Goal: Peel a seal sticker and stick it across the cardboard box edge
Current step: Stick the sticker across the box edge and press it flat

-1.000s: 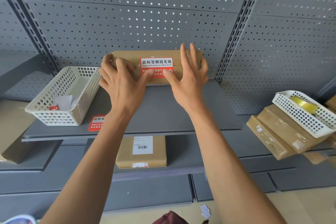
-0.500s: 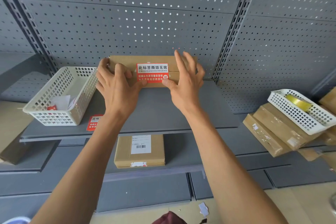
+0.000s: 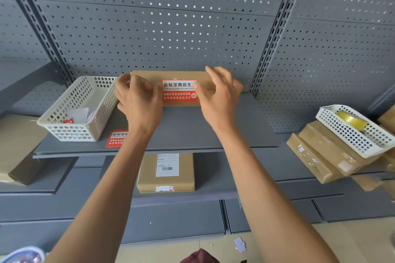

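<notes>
A flat brown cardboard box (image 3: 181, 76) lies at the back of the grey shelf (image 3: 188, 130), against the pegboard. A red and white seal sticker (image 3: 179, 93) is stuck across its front edge, white half on top, red half on the front face. My left hand (image 3: 139, 102) rests on the box's left end, fingers curled over it. My right hand (image 3: 220, 98) is at the sticker's right edge, thumb on the sticker and fingers arched over the box top.
A white basket (image 3: 64, 121) with paper scraps stands on the shelf at left, a stack of red seal stickers (image 3: 116, 139) beside it. Another box (image 3: 165, 173) lies on the lower shelf. Right: stacked boxes (image 3: 324, 156) under a white basket (image 3: 354, 136) holding yellow tape.
Both thumbs have slid apart from the sticker's lower middle to its sides. The sticker's red lower half now lies fully uncovered on the front face.
</notes>
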The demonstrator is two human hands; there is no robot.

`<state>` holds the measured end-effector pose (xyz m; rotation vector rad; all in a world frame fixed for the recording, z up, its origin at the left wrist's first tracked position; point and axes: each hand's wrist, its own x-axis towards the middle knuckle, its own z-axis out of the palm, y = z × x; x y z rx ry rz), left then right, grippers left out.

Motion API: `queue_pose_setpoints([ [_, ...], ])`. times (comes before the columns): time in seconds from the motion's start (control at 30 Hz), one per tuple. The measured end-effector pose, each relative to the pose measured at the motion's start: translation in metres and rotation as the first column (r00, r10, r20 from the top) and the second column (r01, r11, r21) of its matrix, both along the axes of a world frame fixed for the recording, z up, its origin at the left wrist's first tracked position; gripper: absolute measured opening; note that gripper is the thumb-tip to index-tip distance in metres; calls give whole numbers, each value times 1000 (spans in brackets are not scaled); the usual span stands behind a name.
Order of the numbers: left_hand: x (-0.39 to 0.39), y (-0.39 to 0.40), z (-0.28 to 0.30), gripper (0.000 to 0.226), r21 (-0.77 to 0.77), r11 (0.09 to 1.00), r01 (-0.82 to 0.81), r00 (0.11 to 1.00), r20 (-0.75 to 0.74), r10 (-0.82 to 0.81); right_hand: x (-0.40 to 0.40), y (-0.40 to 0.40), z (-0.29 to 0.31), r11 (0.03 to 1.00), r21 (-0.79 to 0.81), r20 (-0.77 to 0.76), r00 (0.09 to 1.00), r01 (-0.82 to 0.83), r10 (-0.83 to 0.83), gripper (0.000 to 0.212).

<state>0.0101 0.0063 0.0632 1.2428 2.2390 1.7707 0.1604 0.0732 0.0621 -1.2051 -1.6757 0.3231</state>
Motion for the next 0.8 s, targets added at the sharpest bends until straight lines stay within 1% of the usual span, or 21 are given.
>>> queue_pose_setpoints([
  [0.07,2,3,1,33,4,999,-32,999,1,32,-5,-1,2,999,-7,-7,999,48,-48,46],
  [0.17,-3,6,1,30,-8,1000,-29,999,-24,29,-5,3,2,998,-16,54,997,55,-54,49],
  [0.33,-4,0,-9,28,-17,999,33,994,-106,-34,5,8,-3,999,-32,181,983,12,-6,65],
  [0.67,-8,-4,-15,38,-77,994,74,983,-162,-86,14,3,-5,997,-71,333,941,-34,56,89],
  [0.73,-9,-7,-15,40,-77,992,95,981,-162,-106,19,5,-5,996,-72,363,929,-55,78,90],
  [0.8,-9,-9,-13,45,-40,992,117,986,-114,-121,20,6,-5,994,-70,333,938,-82,101,81],
])
